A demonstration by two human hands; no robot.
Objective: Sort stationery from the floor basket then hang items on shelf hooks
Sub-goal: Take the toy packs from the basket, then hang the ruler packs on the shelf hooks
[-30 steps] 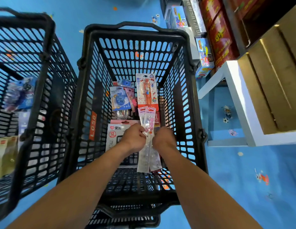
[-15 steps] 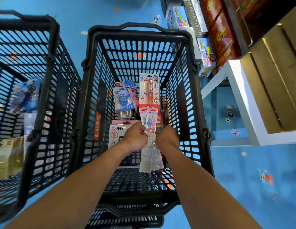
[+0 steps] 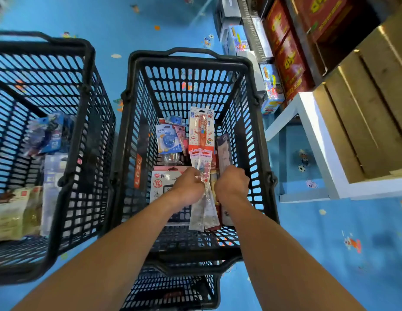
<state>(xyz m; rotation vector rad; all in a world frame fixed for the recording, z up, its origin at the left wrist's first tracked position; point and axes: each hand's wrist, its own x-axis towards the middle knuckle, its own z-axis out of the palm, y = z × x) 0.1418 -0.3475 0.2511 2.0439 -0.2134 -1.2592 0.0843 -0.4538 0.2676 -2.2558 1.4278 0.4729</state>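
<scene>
Centre of frame: a black plastic basket (image 3: pixel 191 63) with slotted lattice walls and a moulded handle stands on the blue floor (image 3: pixel 330 232). Both forearms reach into it from the lower edge.

The left hand (image 3: pixel 188 187) pinches two slim clear packets (image 3: pixel 203 207), fingers curled round them. The packets are long, glossy and flat with pink card headers, held upright at the basket's middle. The right hand (image 3: pixel 231 182) is clenched just right of the packets. Its fingers are hidden behind its back, so what it grasps cannot be told.

On the basket bottom, above the hands in frame, lie an orange pen blister card (image 3: pixel 201 131), a blue rounded blister pack (image 3: pixel 167 142) and a white box marked 12 (image 3: pixel 160 182).

Left of frame: a second black lattice basket (image 3: pixel 83 86) holds blurred packets. Right of frame: wooden slatted crates (image 3: pixel 364 120) sit on a white shelf (image 3: pixel 319 142)
</scene>
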